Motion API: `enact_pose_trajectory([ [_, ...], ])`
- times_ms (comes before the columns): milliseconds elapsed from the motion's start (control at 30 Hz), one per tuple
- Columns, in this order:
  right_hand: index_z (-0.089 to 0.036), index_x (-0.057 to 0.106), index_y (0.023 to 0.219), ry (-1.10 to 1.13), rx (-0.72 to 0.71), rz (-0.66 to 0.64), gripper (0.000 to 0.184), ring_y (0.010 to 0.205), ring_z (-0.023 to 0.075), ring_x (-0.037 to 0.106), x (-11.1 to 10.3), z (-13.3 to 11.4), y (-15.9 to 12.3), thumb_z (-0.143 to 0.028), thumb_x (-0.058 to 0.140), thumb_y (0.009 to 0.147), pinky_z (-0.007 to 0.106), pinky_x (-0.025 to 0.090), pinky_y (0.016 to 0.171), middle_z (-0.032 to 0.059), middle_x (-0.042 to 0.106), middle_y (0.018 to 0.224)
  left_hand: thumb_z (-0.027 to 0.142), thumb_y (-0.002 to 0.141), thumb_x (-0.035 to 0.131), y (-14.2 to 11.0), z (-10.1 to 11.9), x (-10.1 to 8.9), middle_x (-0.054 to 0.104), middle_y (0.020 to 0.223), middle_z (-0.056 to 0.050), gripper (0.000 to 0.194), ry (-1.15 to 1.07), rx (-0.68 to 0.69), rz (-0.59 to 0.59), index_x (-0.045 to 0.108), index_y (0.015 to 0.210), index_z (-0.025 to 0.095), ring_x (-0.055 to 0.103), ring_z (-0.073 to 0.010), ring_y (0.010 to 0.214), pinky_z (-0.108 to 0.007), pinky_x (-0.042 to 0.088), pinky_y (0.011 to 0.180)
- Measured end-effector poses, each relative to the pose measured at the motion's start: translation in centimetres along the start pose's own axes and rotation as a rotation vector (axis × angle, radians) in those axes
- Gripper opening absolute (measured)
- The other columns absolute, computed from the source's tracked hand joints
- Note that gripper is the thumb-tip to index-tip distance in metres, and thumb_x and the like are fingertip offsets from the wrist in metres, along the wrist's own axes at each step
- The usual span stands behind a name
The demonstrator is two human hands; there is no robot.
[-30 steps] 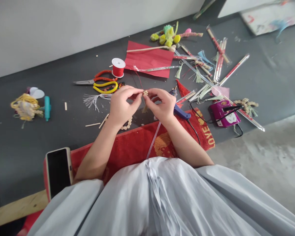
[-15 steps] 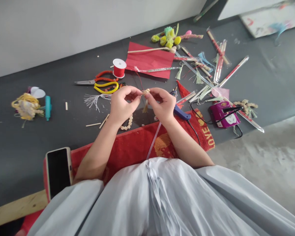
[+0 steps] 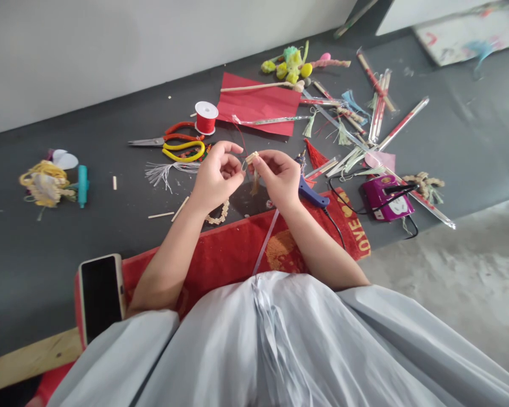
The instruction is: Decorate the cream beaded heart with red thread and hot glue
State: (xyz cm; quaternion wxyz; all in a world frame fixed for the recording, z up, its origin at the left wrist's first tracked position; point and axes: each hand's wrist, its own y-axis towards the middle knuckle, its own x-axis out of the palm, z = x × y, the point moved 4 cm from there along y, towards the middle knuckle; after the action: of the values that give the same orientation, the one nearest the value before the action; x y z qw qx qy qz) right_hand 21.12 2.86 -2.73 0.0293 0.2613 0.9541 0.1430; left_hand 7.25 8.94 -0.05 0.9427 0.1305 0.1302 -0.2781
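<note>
Forefinger newly lifted on left hand, its grip impossible to tell, right hand grasping small, pale-beige, blocky piece

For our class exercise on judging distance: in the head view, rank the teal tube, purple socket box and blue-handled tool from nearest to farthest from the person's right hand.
From the right hand:
1. Blue-handled tool, just to its right.
2. Purple socket box, farther right.
3. Teal tube, far left, beyond the left hand.
</note>
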Motion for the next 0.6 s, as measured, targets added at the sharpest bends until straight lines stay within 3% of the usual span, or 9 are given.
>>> enact_pose_trajectory([
  [133,-0.02,0.071,0.09,-0.021,0.011,-0.012,0.053,0.064,0.0124,0.07,0.0,0.1,-0.1,-0.072,0.071,0.08,0.027,0.06,0.062,0.0013,0.076,0.078,0.015,0.082,0.063,0.2,-0.2,-0.4,0.067,0.082,0.002,0.034,-0.036,-0.006,-0.014,0.054,0.113,0.026,0.066,-0.0113,0.069,-0.025,0.056,0.064],
  [300,-0.019,0.072,0.091,-0.06,-0.036,-0.056,0.048,0.067,0.0116,0.071,0.1,-0.4,-0.5,-0.066,0.072,0.082,0.026,0.061,0.064,0.0018,0.076,0.079,0.016,0.085,0.06,0.3,-0.3,-1.0,0.066,0.076,0.003,0.032,0.006,-0.001,0.106,0.055,0.114,0.029,0.06,-0.0108,0.06,-0.026,0.052,0.058],
  [600,-0.019,0.074,0.092,-0.12,-0.159,-0.073,0.041,0.068,0.0122,0.071,0.1,-1.2,-0.7,-0.059,0.069,0.088,0.027,0.062,0.067,0.0034,0.077,0.081,0.029,0.089,0.065,-0.2,1.0,-1.2,0.072,0.079,0.001,0.027,0.235,0.116,0.235,0.066,0.116,0.026,0.065,-0.0139,0.073,-0.026,0.054,0.067],
])
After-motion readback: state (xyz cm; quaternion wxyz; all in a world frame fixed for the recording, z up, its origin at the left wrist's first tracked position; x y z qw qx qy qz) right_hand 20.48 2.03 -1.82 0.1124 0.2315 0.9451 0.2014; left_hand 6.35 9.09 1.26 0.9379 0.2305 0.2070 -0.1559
